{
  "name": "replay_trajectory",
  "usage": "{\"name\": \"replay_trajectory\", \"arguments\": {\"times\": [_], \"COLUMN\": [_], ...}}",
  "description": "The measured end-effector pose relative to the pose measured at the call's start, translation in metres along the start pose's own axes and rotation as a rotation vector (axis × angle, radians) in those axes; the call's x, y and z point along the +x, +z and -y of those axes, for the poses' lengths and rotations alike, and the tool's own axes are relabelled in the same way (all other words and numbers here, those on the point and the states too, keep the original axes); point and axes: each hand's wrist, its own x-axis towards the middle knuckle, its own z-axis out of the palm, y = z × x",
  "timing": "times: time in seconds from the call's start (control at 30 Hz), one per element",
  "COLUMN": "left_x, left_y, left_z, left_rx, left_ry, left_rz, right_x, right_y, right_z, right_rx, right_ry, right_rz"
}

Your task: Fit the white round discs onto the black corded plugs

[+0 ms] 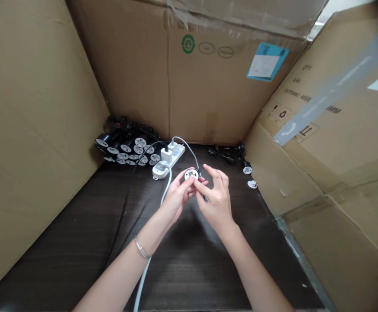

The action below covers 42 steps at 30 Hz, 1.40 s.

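A small round part with a white face is held up above the dark table, near the middle of the view. My left hand is wrapped round it from the left, its thumb at the lower edge. From the right, my right hand reaches in, thumb and index finger at the lower right edge of the white face. A black piece, perhaps a plug, shows beside the part's right edge, where a grey cable runs down to it. What lies behind the fingers is hidden.
Black fixtures with round white faces are piled at the back left. A white power strip holds plugs and cables. More black parts and a loose white disc lie right. Cardboard walls surround the dark table.
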Motion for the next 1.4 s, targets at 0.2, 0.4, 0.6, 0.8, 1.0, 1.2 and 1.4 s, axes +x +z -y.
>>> {"name": "replay_trajectory", "arguments": {"times": [0.2,0.4,0.6,0.8,1.0,1.2,1.4], "left_x": [0.000,-0.002,-0.002,-0.003,-0.002,-0.002,-0.004], "left_y": [-0.001,0.003,0.002,0.006,0.003,0.002,0.009], "left_z": [-0.001,0.000,0.001,0.003,0.007,0.008,0.006], "left_rx": [-0.047,0.013,0.078,0.202,0.306,0.377,0.415], "left_ry": [0.019,0.087,0.073,0.114,0.170,0.180,0.149], "left_rz": [-0.005,0.005,0.014,0.023,0.060,0.097,0.104], "right_x": [0.000,0.000,0.002,0.005,0.006,0.007,0.009], "right_y": [-0.002,-0.004,-0.003,-0.003,-0.005,-0.005,-0.006], "right_z": [0.006,0.005,-0.002,0.004,0.005,0.003,0.000], "right_rx": [0.223,0.697,0.906,0.903,1.036,1.027,1.176], "right_ry": [0.081,0.367,0.551,0.604,0.665,0.683,0.813], "right_rz": [-0.001,-0.085,-0.241,-0.067,0.059,0.177,0.174]}}
